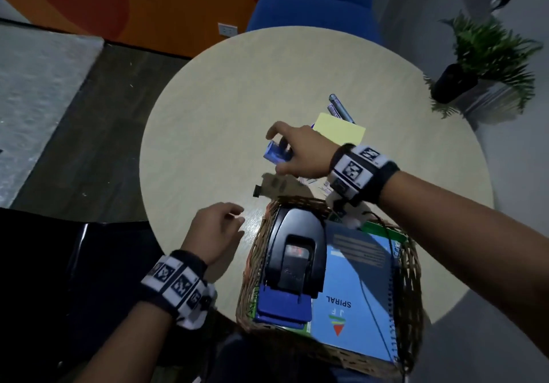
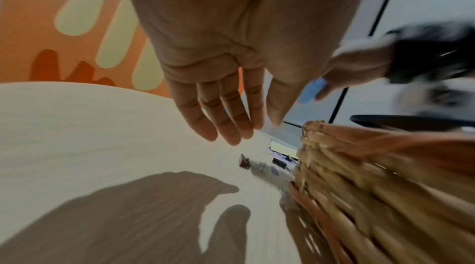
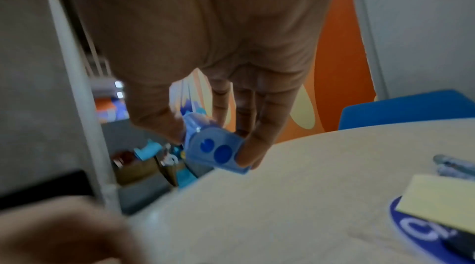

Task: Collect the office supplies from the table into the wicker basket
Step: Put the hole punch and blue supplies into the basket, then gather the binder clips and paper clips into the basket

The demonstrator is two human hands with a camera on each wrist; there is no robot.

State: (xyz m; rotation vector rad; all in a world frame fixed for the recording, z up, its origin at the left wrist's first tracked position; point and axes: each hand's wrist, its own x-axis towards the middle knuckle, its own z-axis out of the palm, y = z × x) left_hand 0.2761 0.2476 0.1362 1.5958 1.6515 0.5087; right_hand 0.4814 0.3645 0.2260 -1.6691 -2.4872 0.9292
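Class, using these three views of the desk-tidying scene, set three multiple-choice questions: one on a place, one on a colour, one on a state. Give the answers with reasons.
1. Where is the black hole punch?
A. inside the brown wicker basket
B. on the blue chair
C. on the floor

2. What colour is the square sticky-note pad on the round beige table?
A. pink
B. yellow
C. green

3. What is the right hand doing?
A. resting flat on the table
B. holding nothing
C. pinching a small blue plastic sharpener

Answers: 1 A, the punch lies in the basket beside a blue spiral notebook. 2 B, the pad is pale yellow. 3 C, the right wrist view shows thumb and fingers in a grip on the sharpener, above the table.
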